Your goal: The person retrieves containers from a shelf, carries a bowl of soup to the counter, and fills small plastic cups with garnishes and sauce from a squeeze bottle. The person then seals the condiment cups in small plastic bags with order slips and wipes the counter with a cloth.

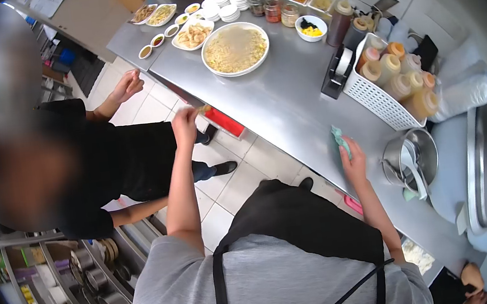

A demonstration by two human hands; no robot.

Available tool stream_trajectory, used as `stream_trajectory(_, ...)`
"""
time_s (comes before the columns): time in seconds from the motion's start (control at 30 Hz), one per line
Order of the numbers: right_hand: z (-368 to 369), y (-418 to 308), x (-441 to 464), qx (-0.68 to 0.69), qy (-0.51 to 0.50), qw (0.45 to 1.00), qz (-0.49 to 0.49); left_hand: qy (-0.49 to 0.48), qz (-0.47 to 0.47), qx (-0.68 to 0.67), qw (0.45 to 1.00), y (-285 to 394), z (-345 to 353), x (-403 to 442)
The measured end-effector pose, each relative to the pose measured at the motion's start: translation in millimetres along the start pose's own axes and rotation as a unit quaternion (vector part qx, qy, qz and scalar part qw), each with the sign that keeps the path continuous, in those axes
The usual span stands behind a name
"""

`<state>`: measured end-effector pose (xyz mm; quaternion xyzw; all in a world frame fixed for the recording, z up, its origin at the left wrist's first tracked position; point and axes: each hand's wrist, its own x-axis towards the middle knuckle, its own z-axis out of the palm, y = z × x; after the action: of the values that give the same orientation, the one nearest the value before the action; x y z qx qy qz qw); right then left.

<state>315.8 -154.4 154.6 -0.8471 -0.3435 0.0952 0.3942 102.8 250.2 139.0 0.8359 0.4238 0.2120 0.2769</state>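
My right hand (354, 161) rests at the front part of the steel counter (286, 104), closed on a green cloth (340, 139). My left hand (186, 127) is raised in front of the counter edge, above an open red-lined drawer (224, 121). Its fingers are pinched round a small yellowish-brown thing (204, 109) that is too small to name. Farther along the counter stands a large white bowl of fried rice (235, 49), beside a white dish of pale food (193, 35).
A co-worker in black (141, 158) stands at the left. The counter bears a white basket of sauce bottles (380, 99), a tape dispenser (337, 73), a steel pot (423, 154), a bowl of yellow and black food (311, 28) and stacked small dishes (229, 13). Shelves with pots stand lower left.
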Motion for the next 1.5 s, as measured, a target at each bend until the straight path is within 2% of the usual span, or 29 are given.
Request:
stream_trajectory(0.03, 8.0, 6.0, 4.0, 0.006, -0.004, 1.000, -0.004, 0.015, 0.102, 0.012, 0.995, 24.0, -5.6, 19.2)
stream_trajectory(0.1, 23.0, 16.9, 13.3, -0.009, -0.008, 0.998, -0.066, -0.033, 0.185, 0.053, 0.981, 50.3, -1.5, 56.9)
stream_trajectory(0.17, 29.7, 17.1, 16.9, -0.037, -0.014, 0.996, -0.085, -0.085, 0.275, 0.124, 0.950, 62.1, 7.6, 89.2)
stream_trajectory(0.2, 31.6, 16.5, 18.4, -0.068, -0.020, 0.992, -0.103, -0.084, 0.274, 0.125, 0.950, 62.8, 13.9, 102.0)
stream_trajectory(0.27, 32.2, 16.5, 16.8, -0.059, -0.020, 0.994, -0.094, -0.138, 0.348, 0.176, 0.910, 59.4, 27.8, 119.2)
stream_trajectory(0.43, 34.2, 18.5, 16.6, -0.052, -0.025, 0.995, -0.081, -0.209, 0.354, 0.244, 0.878, 55.6, 56.2, 124.9)
stream_trajectory(0.5, 29.9, 14.1, 14.8, -0.149, -0.091, 0.978, -0.112, -0.207, 0.347, 0.242, 0.882, 52.0, 63.2, 122.8)
stream_trajectory(0.53, 28.1, 8.6, 16.6, -0.152, -0.090, 0.977, -0.117, -0.248, 0.316, 0.267, 0.876, 51.1, 64.9, 126.3)
stream_trajectory(0.57, 28.5, 0.3, 17.9, -0.208, -0.112, 0.965, -0.118, -0.242, 0.315, 0.267, 0.878, 50.2, 66.3, 126.0)
stream_trajectory(0.63, 30.4, -6.0, 18.4, -0.264, -0.130, 0.948, -0.125, -0.107, 0.334, 0.199, 0.915, 55.8, 64.2, 109.1)
stream_trajectory(0.67, 35.6, -2.1, 20.7, -0.264, -0.131, 0.948, -0.120, -0.094, 0.317, 0.176, 0.927, 64.9, 59.4, 98.9)
stream_trajectory(0.73, 51.9, 4.0, 25.5, -0.277, -0.131, 0.944, -0.121, -0.062, 0.223, 0.111, 0.966, 90.9, 61.6, 64.5)
stream_trajectory(0.77, 63.3, 0.8, 34.9, -0.277, -0.127, 0.944, -0.127, -0.055, 0.225, 0.030, 0.972, 91.4, 77.0, 44.3)
stream_trajectory(0.8, 76.2, -7.0, 42.7, -0.263, -0.149, 0.943, -0.136, -0.094, 0.217, -0.031, 0.971, 115.9, 74.0, 19.4)
stream_trajectory(0.87, 103.2, -19.8, 50.0, -0.250, -0.174, 0.941, -0.148, -0.110, 0.284, -0.099, 0.947, 141.8, 98.5, -24.1)
stream_trajectory(0.9, 119.9, -26.3, 53.6, -0.179, -0.168, 0.956, -0.161, -0.149, 0.300, -0.146, 0.931, 155.0, 105.6, -39.8)
stream_trajectory(0.93, 128.6, -30.7, 57.8, -0.104, -0.160, 0.966, -0.174, -0.192, 0.366, -0.100, 0.905, 155.4, 124.3, -54.5)
stream_trajectory(0.97, 129.0, -31.9, 61.0, -0.101, -0.159, 0.965, -0.180, -0.187, 0.366, -0.095, 0.907, 161.8, 122.3, -61.3)
stream_trajectory(1.03, 126.0, -31.8, 64.7, -0.224, -0.203, 0.900, -0.313, -0.241, 0.379, -0.113, 0.886, 187.2, 106.4, -68.6)
stream_trajectory(1.07, 120.8, -27.7, 66.0, -0.223, -0.203, 0.900, -0.316, -0.255, 0.357, -0.068, 0.896, 192.1, 98.6, -62.6)
stream_trajectory(1.1, 112.1, -19.2, 68.7, -0.217, -0.204, 0.913, -0.277, -0.270, 0.336, -0.022, 0.902, 196.9, 90.9, -56.5)
stream_trajectory(1.17, 91.6, -0.7, 73.0, -0.204, -0.206, 0.937, -0.195, -0.269, 0.254, -0.133, 0.919, 182.3, 103.1, -38.9)
stream_trajectory(1.2, 79.0, 3.1, 74.4, -0.201, -0.175, 0.945, -0.190, -0.254, 0.215, -0.151, 0.931, 187.2, 92.5, -30.1)
stream_trajectory(1.33, 49.2, 21.0, 71.0, -0.204, -0.160, 0.954, -0.149, -0.193, 0.176, -0.208, 0.943, 187.3, 86.8, 4.5)
stream_trajectory(1.4, 45.6, 21.5, 70.8, -0.209, -0.145, 0.956, -0.145, -0.087, 0.253, -0.071, 0.961, 190.5, 87.1, 21.9)
stream_trajectory(1.47, 46.7, 23.8, 70.3, -0.206, -0.140, 0.958, -0.145, -0.069, 0.216, -0.071, 0.971, 200.4, 82.1, 49.7)
stream_trajectory(1.5, 47.2, 24.5, 70.4, -0.203, -0.136, 0.959, -0.145, 0.014, 0.217, -0.028, 0.976, 206.9, 78.3, 65.9)
